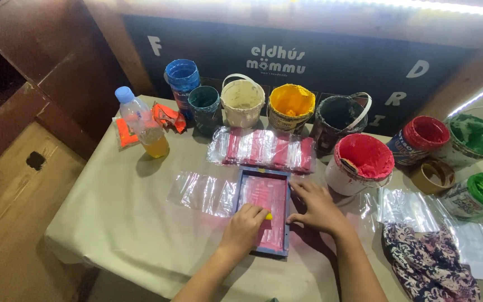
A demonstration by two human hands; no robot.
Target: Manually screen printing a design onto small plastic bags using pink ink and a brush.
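Both forearms come in from the near edge of the counter (113, 223), which is covered with a pale cloth. The left hand (245, 223) is curled into a narrow fist, knuckles up, closed on a small yellow-tipped tool (268, 216) whose tip shows at the thumb side. The fist rests on the pink mesh of a blue-framed printing screen (264, 215) that lies flat near the middle of the counter, slightly toward the near edge. The right hand (317, 207) lies palm down and spread wide, fingers fanned toward the far edge, pressing on the screen's right frame rail and holding nothing. Its wrist bends back toward the near right.

A clear plastic sheet (202, 192) pokes out from under the screen's left side. Just beyond the screen, toward the far edge, lies a stack of plastic bags with pink print (264, 150). Along the far edge stand paint tubs: blue (182, 78), teal (204, 103), cream (242, 100), yellow (291, 105) and black (339, 114). A large red paint bucket (360, 162) sits just right of the screen, close to the right hand's fingertips. Near the far left corner stands a plastic bottle (142, 124) with yellowish liquid. A patterned cloth (429, 263) lies at the near right corner.
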